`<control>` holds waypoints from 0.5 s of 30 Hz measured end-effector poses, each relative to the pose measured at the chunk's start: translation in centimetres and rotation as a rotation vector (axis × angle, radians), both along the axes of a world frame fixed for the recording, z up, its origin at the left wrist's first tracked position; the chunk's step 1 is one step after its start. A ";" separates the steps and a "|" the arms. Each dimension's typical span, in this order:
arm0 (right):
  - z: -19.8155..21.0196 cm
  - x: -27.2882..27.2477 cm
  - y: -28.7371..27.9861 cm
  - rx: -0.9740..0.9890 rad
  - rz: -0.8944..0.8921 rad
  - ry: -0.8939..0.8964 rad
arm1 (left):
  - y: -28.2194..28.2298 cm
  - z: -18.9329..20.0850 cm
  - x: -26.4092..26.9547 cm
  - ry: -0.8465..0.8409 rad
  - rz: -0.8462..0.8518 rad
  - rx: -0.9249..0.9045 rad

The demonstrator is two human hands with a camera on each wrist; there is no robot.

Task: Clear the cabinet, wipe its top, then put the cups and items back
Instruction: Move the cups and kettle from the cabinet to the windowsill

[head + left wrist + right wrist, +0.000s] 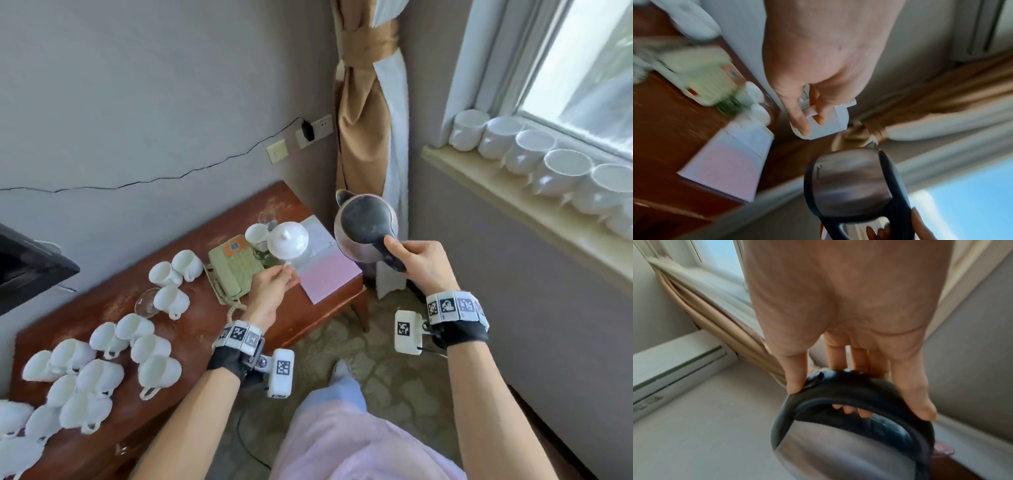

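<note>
In a grey-walled corner beside a window, a reddish wooden cabinet carries many white cups lying on their sides, a green telephone and a pink-and-white booklet. The right hand wraps its fingers round the black handle of a steel electric kettle, held off the cabinet's right end, spout toward the curtain; its logo is too blurred to read. The left hand pinches the kettle's white base, tilted on edge above the telephone.

Bright window daylight, wrist views motion-blurred
</note>
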State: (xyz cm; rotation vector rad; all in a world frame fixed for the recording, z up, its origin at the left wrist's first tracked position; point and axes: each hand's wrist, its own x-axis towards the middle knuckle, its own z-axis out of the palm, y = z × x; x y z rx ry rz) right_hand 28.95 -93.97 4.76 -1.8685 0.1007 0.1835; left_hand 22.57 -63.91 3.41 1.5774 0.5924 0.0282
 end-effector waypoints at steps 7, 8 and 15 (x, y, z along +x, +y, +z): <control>4.0 -7.4 -14.0 -0.057 -0.231 0.032 | -14.4 1.7 4.4 0.009 -0.461 -0.003; 4.6 -8.9 -15.9 -0.056 -0.274 0.037 | -16.6 1.7 4.9 0.008 -0.530 -0.010; 5.1 -21.2 -26.5 0.012 -0.608 0.122 | -30.3 2.3 5.1 -0.014 -1.010 -0.034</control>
